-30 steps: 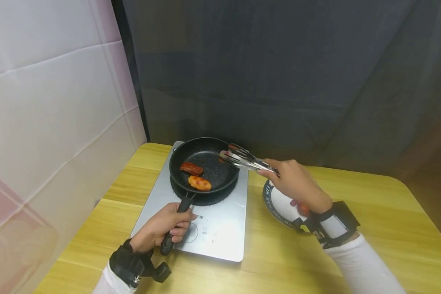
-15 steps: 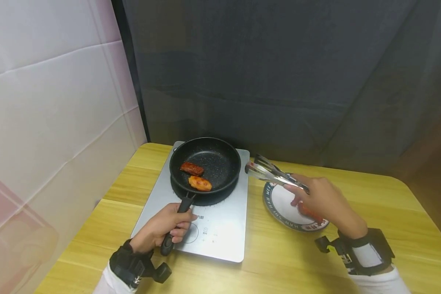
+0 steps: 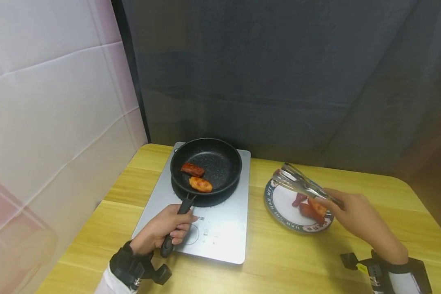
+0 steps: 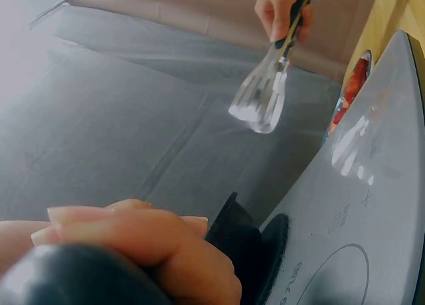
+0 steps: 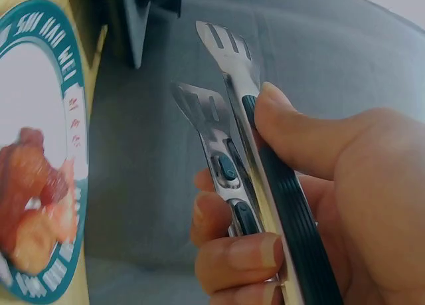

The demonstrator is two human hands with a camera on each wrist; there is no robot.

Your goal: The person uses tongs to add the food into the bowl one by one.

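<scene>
Left hand (image 3: 165,224) curled round pan handle (image 3: 185,205), right hand (image 3: 360,215) round tongs (image 5: 287,192), seemingly above plate (image 3: 287,222)

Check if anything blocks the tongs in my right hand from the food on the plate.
Nothing visible does: your right hand holds the tongs, and no object shows between them and the food on the plate. The pan is off left.
</scene>
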